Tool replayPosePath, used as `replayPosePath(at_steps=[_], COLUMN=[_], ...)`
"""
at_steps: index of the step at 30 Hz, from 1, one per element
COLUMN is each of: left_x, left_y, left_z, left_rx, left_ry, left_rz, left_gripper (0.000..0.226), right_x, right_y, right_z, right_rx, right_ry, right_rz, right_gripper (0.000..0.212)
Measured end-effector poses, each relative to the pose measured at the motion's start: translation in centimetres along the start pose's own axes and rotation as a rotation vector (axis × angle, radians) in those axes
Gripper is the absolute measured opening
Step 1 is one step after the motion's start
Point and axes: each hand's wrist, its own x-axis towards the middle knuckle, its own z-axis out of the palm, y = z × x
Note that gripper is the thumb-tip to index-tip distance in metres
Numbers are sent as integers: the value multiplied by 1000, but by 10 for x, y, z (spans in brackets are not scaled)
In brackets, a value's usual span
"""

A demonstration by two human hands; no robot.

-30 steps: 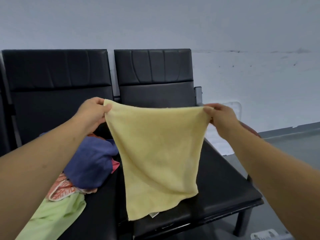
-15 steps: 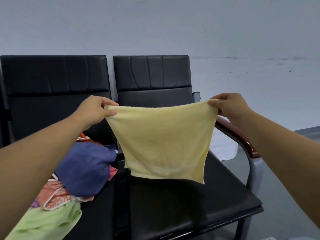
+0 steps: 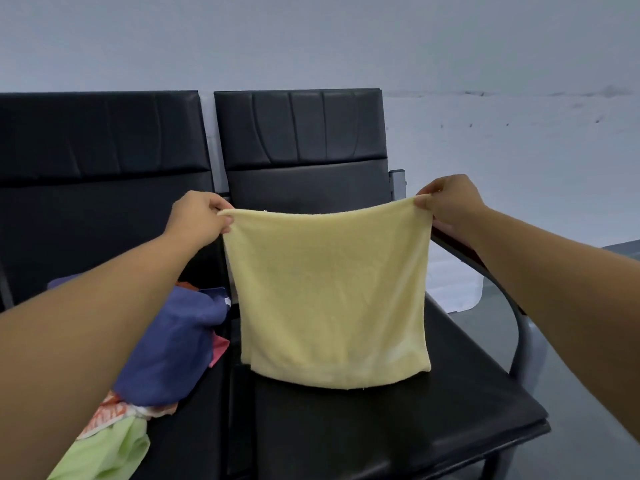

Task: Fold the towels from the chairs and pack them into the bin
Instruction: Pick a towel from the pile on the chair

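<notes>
A pale yellow towel [image 3: 332, 296] hangs spread out in front of me above the seat of the right black chair [image 3: 398, 417]. My left hand [image 3: 199, 220] pinches its upper left corner and my right hand [image 3: 450, 202] pinches its upper right corner. Its lower edge hangs level, just above or touching the seat. On the left chair lies a heap of other towels: a dark blue one [image 3: 173, 344], an orange-patterned one [image 3: 107, 414] and a light green one [image 3: 104, 452].
Two black padded chairs stand side by side against a pale wall. The right chair has a grey metal armrest [image 3: 519, 337] with a dark red top. A translucent white bin [image 3: 457, 292] shows behind that armrest on the grey floor.
The towel hung long and tapering; now it is shorter with a square, level bottom edge. Both hands still pinch the top corners, held a bit wider apart.
</notes>
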Motion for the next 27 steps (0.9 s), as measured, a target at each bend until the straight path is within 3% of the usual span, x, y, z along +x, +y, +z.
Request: replayPosePath(at_steps=[3, 5, 8, 14, 22, 27], left_x=[23, 36, 46, 25, -42, -92], left_y=[13, 28, 52, 49, -26, -46], left_z=[4, 0, -12, -21, 6, 16], left_rx=[-164, -208, -257, -315, -105, -374], left_ry=[81, 153, 255, 237, -69, -500], left_rz=[-71, -37, 28, 59, 41, -151], left_gripper=[11, 5, 12, 13, 14, 24], right_x=[26, 45, 60, 33, -54, -96], right_y=[-6, -16, -33, -28, 55, 80], right_z=[0, -7, -25, -39, -18, -15], right_rx=[91, 177, 284, 381, 442, 452], right_ry=[38, 80, 170, 166, -142, -472], right_rz=[45, 49, 16, 1, 218, 373], right_gripper=[6, 11, 17, 16, 8, 12])
